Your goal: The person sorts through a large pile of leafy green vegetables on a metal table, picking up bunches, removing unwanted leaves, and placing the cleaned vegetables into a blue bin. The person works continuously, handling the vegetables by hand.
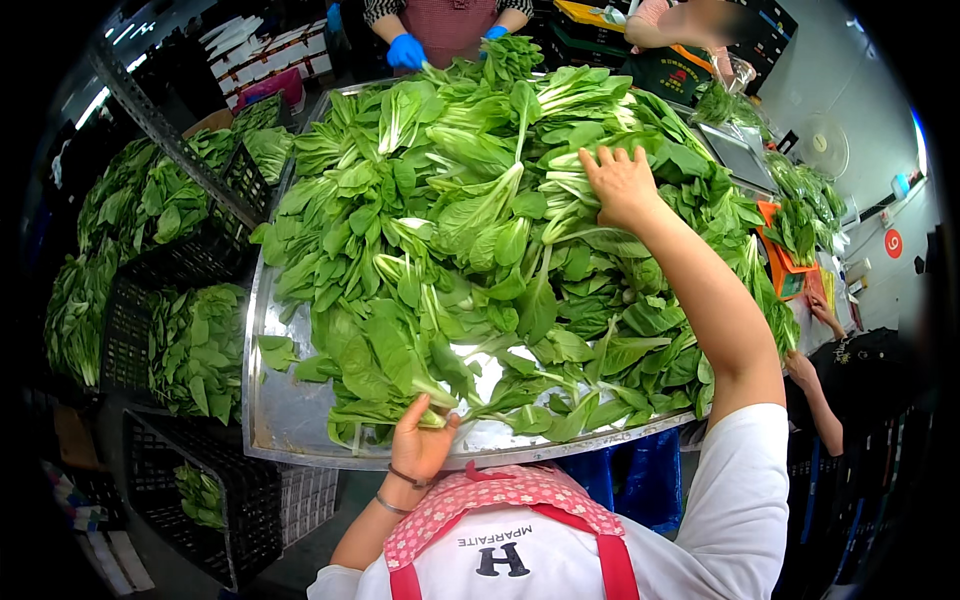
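A large heap of leafy greens (pixel 480 217) with pale stems covers much of a metal table (pixel 285 439). Near the table's front edge, my left hand (pixel 425 435) grips the stem end of a bunch of greens (pixel 382 364), whose leaves point away from me. My right hand (pixel 619 184) reaches over the heap at the right, palm down, fingers spread on the pale stems of a bunch (pixel 568 184). Whether its fingers are closed around any stems cannot be told.
Black plastic crates (pixel 127 330) holding greens stand left of the table. A gloved co-worker (pixel 450 30) stands across it, and another person (pixel 675 45) is at the far right. An orange scale (pixel 784 259) bears greens; another worker's arms (pixel 814 382) are at the right.
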Demonstrator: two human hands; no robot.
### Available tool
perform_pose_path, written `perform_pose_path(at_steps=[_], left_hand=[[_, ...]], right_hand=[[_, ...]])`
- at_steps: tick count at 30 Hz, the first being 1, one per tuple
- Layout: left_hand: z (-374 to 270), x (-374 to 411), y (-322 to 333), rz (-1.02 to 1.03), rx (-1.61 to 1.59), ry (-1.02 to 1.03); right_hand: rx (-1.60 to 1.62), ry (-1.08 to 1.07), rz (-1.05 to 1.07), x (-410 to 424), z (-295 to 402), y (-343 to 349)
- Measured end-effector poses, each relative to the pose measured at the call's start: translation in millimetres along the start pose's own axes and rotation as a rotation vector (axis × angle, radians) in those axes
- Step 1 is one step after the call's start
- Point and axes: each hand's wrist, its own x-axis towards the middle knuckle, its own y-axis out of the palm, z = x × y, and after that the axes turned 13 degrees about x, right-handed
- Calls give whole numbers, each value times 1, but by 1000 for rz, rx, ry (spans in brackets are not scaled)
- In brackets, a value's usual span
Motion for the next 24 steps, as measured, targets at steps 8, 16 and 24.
perform_pose_path(at_steps=[8,16,24], left_hand=[[-18,-3,-15,5,83,65],[0,12,10,101,51,-92],[2,13,2,102,-33,-77]], right_hand=[[54,-359,-343,-68,19,-19],[-78,-951,-152,-123,56,13],[452,-754,68,-135,53,58]])
